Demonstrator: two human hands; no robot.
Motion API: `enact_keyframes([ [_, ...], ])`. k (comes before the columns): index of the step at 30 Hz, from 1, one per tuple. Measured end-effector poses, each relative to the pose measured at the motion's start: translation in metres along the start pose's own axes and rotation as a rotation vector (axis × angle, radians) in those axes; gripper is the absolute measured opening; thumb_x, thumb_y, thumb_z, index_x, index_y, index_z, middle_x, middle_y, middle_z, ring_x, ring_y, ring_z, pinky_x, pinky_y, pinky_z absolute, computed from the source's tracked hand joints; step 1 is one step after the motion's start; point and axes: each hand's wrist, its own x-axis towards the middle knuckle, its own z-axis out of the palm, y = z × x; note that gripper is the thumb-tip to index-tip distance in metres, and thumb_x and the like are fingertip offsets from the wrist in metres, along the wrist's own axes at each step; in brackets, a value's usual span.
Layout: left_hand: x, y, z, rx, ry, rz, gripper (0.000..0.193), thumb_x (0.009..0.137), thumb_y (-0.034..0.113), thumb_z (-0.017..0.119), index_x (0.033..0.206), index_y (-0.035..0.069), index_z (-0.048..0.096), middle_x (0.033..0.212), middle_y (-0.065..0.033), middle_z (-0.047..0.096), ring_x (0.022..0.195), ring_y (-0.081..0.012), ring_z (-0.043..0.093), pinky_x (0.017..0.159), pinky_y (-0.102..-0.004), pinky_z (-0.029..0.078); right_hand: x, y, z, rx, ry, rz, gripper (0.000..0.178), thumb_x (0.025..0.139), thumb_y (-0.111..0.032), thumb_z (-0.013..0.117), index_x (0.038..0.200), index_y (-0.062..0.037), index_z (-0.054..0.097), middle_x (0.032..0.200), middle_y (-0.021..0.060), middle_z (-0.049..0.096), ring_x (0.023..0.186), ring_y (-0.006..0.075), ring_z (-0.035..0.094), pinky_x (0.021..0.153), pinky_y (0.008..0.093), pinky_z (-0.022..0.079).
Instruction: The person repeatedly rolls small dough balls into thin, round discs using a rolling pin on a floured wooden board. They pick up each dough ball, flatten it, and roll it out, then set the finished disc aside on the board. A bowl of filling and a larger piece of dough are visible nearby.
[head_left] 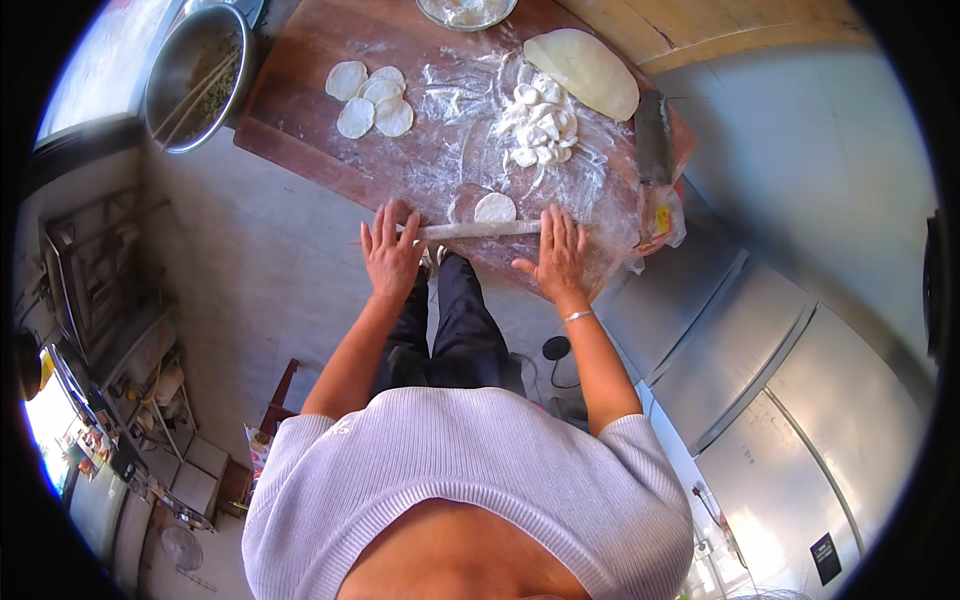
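My left hand (pixel 393 250) lies with fingers spread on the left end of a thin wooden rolling pin (pixel 478 230). At the pin's other end my right hand (pixel 560 250) rests, fingers stretched out flat over it. Just beyond the pin sits one round dough wrapper (pixel 495 207) on the floury wooden board (pixel 300 120). Several rolled wrappers (pixel 380 93) overlap at the far left of the board. A heap of small floured dough pieces (pixel 540 125) is right of centre, beside a large smooth lump of dough (pixel 583 72).
A cleaver (pixel 654 140) lies along the board's right edge, by a plastic bag (pixel 668 218). At the back stands a bowl of flour (pixel 466 10). A metal basin (pixel 237 95) with greenish filling and chopsticks is at far left. Steel cabinets (pixel 760 370) stand to the right.
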Motion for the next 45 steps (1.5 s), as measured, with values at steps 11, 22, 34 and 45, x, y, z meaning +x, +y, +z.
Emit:
enact_keyframes([
  [11,-0.003,0.002,0.01,0.013,-0.023,0.143,0.051,0.085,0.032,0.069,0.133,0.019,0.061,0.145,-0.0063,0.053,0.133,-0.0274,0.05,0.114,-0.0565,0.03,-0.024,-0.002,0.002,0.06,-0.042,0.061,0.099,0.084,-0.078,0.05,0.147,-0.0015,0.041,0.155,0.0187,0.04,0.141,0.0375,0.038,0.112,0.0587,0.028],
  [22,-0.018,0.019,-0.003,-0.192,0.063,0.064,0.023,0.077,0.009,0.067,0.099,0.014,0.064,0.116,-0.001,0.066,0.11,-0.0247,0.062,0.105,-0.047,0.04,0.081,-0.048,0.012,0.342,-0.146,0.532,0.048,0.07,-0.032,0.088,0.103,-0.0049,0.064,0.096,0.0168,0.069,0.093,0.0365,0.066,0.077,0.0462,0.051],
  [34,-0.032,0.002,-0.006,-0.233,0.015,0.032,0.024,0.074,0.011,0.068,0.098,0.015,0.065,0.117,0.0006,0.065,0.112,-0.0227,0.061,0.107,-0.0473,0.039,0.132,-0.077,0.0,0.925,-0.124,0.288,0.023,0.075,-0.007,0.082,0.09,-0.0045,0.065,0.081,0.0106,0.071,0.075,0.0257,0.071,0.068,0.0349,0.056],
  [45,-0.005,-0.006,-0.013,-0.219,0.044,0.041,0.018,0.081,0.016,0.066,0.098,0.014,0.067,0.115,-0.0006,0.067,0.11,-0.0226,0.062,0.106,-0.0463,0.039,0.143,-0.042,-0.013,0.293,0.093,0.29,0.038,0.081,-0.012,0.075,0.115,-0.0016,0.063,0.13,0.018,0.057,0.121,0.0361,0.054,0.099,0.0479,0.045],
])
